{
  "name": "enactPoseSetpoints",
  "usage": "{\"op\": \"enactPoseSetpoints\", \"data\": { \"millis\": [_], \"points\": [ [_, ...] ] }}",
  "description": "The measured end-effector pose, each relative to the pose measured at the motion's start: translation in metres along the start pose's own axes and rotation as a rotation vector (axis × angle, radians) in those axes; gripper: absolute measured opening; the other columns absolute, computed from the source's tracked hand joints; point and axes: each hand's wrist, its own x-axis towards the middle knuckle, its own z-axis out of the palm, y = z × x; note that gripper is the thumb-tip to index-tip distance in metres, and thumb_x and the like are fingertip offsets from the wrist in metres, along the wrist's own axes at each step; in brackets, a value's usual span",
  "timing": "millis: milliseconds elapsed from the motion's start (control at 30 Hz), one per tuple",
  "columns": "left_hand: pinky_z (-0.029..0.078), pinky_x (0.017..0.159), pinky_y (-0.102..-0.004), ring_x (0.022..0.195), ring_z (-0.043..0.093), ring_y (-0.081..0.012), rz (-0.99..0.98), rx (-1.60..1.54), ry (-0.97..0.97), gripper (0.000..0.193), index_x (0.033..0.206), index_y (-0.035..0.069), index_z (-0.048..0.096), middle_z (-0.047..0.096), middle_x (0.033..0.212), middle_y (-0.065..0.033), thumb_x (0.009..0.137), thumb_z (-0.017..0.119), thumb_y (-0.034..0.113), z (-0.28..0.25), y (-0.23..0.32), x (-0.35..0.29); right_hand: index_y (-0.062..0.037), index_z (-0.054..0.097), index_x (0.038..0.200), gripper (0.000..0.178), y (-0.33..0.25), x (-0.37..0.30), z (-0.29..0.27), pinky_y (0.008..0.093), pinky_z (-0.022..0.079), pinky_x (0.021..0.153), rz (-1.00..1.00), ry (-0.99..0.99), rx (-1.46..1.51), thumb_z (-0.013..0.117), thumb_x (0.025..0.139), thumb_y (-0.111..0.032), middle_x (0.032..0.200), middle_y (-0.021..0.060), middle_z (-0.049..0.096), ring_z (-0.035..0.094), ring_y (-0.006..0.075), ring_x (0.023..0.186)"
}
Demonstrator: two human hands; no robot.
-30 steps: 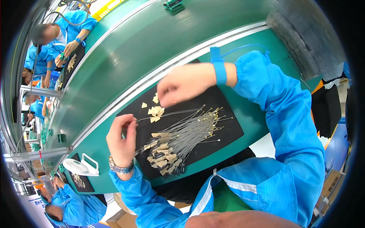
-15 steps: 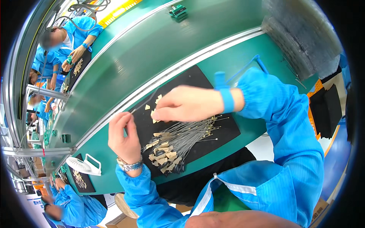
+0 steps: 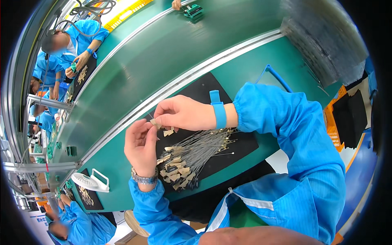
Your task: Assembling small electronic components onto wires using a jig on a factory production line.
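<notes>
My left hand (image 3: 140, 143), with a metal watch band at its wrist, is closed in a pinch on a thin grey cable, only a short bit of which shows. My right hand (image 3: 185, 113), wearing a blue wrist strap (image 3: 219, 116), pinches a small beige tape piece (image 3: 155, 123) right at the left fingertips. Both hands' fingertips meet above the black mat (image 3: 208, 87). Below them lies a fanned bundle of thin grey cables (image 3: 199, 143), with beige tape tabs (image 3: 174, 173) at the near-left ends. More loose tape pieces (image 3: 168, 132) lie beside the right fingers.
A green conveyor belt (image 3: 163, 61) with a metal rail runs beyond the mat. On it stands a green fixture (image 3: 193, 12), a co-worker's hand (image 3: 176, 4) beside it. A white fan (image 3: 90, 181) stands at left. Co-workers in blue sit further left. Clear plastic sheeting (image 3: 322, 41) is at far right.
My right hand has moved left from the loose tape pieces to my left hand, bringing a beige piece. My left hand has shifted slightly right. A co-worker's hand has appeared by the green fixture.
</notes>
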Motion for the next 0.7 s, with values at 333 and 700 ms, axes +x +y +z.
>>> {"op": "enactPoseSetpoints", "data": {
  "millis": [333, 700],
  "points": [
    [0.050, 0.065, -0.0228, 0.077, 0.060, -0.0100, 0.041, 0.093, -0.068, 0.016, 0.100, -0.002, 0.065, 0.066, 0.092, -0.0050, 0.084, 0.067, -0.006, -0.004, -0.006, -0.004, -0.0033, 0.064, 0.092, 0.018, 0.006, 0.001, -0.001, 0.0221, 0.048, 0.060, 0.075, -0.062, 0.150, 0.061, 0.093, -0.021, 0.080, 0.0005, 0.062, 0.056, 0.0065, 0.073],
    [0.052, 0.067, -0.0262, 0.074, 0.065, -0.0183, 0.327, 0.457, -0.026, 0.015, 0.093, 0.000, 0.066, 0.068, 0.089, -0.0106, 0.079, 0.070, -0.006, 0.000, -0.003, -0.004, -0.0029, 0.065, 0.095, 0.018, 0.011, 0.002, -0.001, 0.0220, 0.047, 0.062, 0.107, -0.078, 0.149, 0.061, 0.093, -0.021, 0.082, 0.0002, 0.062, 0.054, 0.0062, 0.072]
  ]
}}
